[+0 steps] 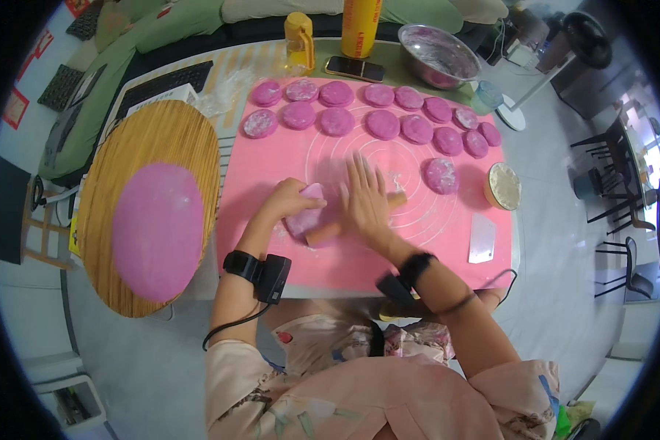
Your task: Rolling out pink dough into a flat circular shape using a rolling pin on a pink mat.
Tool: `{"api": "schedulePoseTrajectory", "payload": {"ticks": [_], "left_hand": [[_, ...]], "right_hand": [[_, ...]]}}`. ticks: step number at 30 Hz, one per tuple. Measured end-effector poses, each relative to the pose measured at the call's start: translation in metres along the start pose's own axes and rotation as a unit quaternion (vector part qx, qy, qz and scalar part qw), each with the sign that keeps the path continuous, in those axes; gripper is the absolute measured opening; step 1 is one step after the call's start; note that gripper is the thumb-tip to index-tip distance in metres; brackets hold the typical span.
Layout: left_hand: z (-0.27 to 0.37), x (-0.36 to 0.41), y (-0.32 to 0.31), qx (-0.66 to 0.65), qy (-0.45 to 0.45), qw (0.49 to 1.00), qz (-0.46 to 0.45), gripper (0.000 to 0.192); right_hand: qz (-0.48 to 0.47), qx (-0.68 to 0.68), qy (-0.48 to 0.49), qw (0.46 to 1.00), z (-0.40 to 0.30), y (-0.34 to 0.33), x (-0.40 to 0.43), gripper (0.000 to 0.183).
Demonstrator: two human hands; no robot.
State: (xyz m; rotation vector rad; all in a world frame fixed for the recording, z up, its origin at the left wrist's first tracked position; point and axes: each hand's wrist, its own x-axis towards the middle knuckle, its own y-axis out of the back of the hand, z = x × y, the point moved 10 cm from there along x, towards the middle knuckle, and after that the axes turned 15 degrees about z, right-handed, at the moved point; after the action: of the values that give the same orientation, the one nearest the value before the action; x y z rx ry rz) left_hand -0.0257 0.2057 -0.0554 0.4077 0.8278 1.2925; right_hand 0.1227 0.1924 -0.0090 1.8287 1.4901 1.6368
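Observation:
My right hand (364,201) lies flat, blurred, with its fingers stretched over a short wooden rolling pin (323,233) on the pink silicone mat (264,269). My left hand (295,199) grips the upper edge of a flattened pink dough piece (303,221), which lies at the rolling pin's left end. Along the mat's far side sit two rows of floured pink dough discs (382,125). A single floured dough disc (441,176) rests to the right of my right hand.
At left, a large rolled pink dough sheet (158,231) lies on a round slatted board (96,247). At right are a flour cup (504,187) and a dough scraper (482,239). A steel bowl (440,55), a phone (355,69) and a yellow bottle (299,45) stand or lie behind the mat.

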Motion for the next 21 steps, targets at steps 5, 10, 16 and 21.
{"api": "schedulePoseTrajectory", "payload": {"ticks": [5,10,16,21], "left_hand": [[-0.006,-0.007,0.006,-0.157,-0.034,0.977,0.139,0.031],[0.018,-0.008,-0.012,-0.233,0.028,0.972,0.019,0.029],[0.004,0.008,-0.014,-0.130,0.015,0.991,0.024,0.031],[-0.018,-0.017,0.001,-0.310,0.012,0.945,0.106,0.027]], "right_hand": [[-0.068,-0.037,0.029,0.997,0.018,0.047,-0.065,0.060],[-0.011,-0.094,0.011,0.995,0.025,0.015,0.024,0.061],[-0.009,0.015,-0.007,1.000,0.016,0.019,-0.011,0.060],[-0.068,-0.071,0.029,0.995,0.019,0.035,-0.059,0.061]]}}
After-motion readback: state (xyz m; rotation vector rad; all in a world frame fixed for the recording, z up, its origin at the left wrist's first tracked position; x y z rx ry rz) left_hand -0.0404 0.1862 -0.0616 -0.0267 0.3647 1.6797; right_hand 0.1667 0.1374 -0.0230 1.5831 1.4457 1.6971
